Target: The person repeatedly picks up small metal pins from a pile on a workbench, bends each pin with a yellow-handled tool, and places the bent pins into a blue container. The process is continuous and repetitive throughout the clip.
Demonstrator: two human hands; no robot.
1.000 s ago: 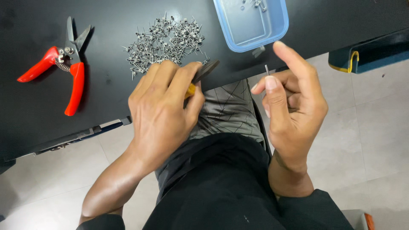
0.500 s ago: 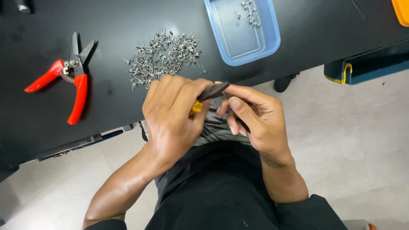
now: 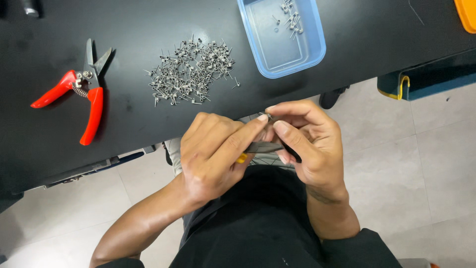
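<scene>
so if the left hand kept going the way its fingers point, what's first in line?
The left hand points right and slightly up, so it meets the right hand at once: their fingertips already touch around a small metal piece, over the dark tool the left hand grips.

Both forearms bare to above the wrist. Left hand [image 3: 215, 159] and right hand [image 3: 310, 149] ungloved; no rings, watch or bands visible. Dark, apparently black, garment covers the torso and lap; short sleeve edges show at the frame's bottom, fabric detail indistinct.
</scene>
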